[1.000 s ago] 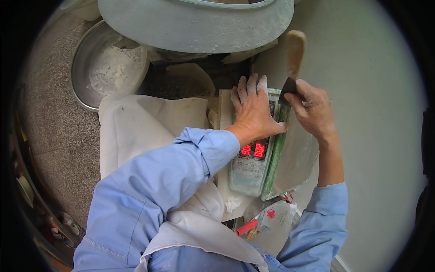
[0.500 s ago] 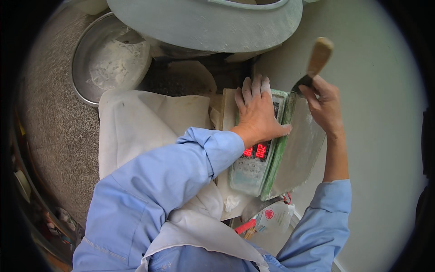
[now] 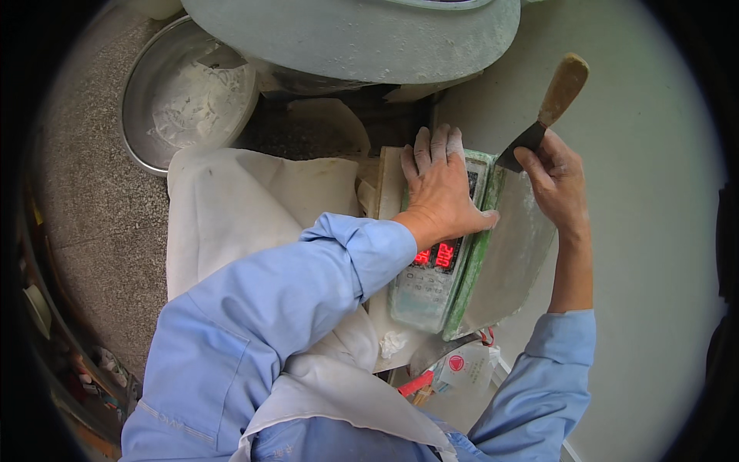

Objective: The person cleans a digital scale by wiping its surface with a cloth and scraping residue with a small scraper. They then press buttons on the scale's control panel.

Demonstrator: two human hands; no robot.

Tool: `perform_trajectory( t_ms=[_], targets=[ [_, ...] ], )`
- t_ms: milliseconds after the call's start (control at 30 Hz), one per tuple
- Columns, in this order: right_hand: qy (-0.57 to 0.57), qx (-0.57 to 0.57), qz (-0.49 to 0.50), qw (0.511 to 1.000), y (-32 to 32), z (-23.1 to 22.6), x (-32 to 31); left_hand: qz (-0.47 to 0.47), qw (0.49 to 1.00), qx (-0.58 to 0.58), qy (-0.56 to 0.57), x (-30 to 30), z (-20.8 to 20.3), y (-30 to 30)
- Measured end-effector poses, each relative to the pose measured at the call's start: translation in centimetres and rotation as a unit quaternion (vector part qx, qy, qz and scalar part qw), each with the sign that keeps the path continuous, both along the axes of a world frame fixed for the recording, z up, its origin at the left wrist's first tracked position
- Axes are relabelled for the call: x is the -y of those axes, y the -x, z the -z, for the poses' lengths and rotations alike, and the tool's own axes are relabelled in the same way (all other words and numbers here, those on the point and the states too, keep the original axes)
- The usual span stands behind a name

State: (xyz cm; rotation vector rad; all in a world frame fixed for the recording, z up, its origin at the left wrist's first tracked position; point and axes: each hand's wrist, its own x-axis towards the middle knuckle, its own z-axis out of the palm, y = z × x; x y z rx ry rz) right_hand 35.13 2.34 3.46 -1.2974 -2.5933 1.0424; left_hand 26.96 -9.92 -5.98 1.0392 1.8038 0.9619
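A green-edged electronic scale (image 3: pixel 419 296) stands in front of me, dusted white, its red digits lit. My left hand (image 3: pixel 443 192) lies across its display panel, fingers stretched out and thumb reaching over the green edge; the fingertips are whitened. In my right hand (image 3: pixel 562 181) a putty knife (image 3: pixel 564 86) is pinched by its dark blade, with the wooden handle pointing up and away. The blade's edge meets the far end of the scale's green rim, beside the grey weighing plate (image 3: pixel 519 242). The fingers behind the blade are partly hidden.
A large grey tub (image 3: pixel 354 46) stands at the far side. Left of it is a metal bowl (image 3: pixel 138 115) with white powder in it. White cloth (image 3: pixel 223 208) lies under my left arm. Near the scale's close end are a crumpled white scrap (image 3: pixel 392 343) and a red-handled item (image 3: pixel 416 383).
My right hand and the putty knife have shifted slightly right, and the wooden handle now leans further right. My left hand stays on the scale. The red digits have changed.
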Motion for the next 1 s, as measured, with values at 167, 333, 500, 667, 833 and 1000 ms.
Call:
perform_trajectory(
  t_ms=[167,333,500,667,833,1000],
  targets=[
    [-0.03,0.028,-0.024,0.999,0.3,0.0,0.0,-0.001,1.0,0.002,0.002,0.0,0.0,0.0],
    [0.017,0.034,-0.075,0.996,-0.2,-0.5,0.6,-0.005,1.0,0.005,-0.006,0.0,0.1,0.0],
    [-0.014,0.004,-0.023,1.0,-0.2,0.2,-0.1,-0.008,1.0,0.006,-0.009,0.0,0.0,0.0],
    [-0.001,0.066,-0.062,0.996,-0.3,-0.8,0.1,-0.01,1.0,0.006,-0.01,0.0,0.1,0.0],
    [-0.009,-0.035,0.011,0.999,0.3,0.5,0.0,-0.009,1.0,0.008,-0.011,0.1,0.2,-0.1],
    [0.011,0.035,-0.044,0.998,-0.1,-0.4,0.4,-0.012,1.0,0.0,-0.016,0.1,0.2,-0.1]
  ],
)
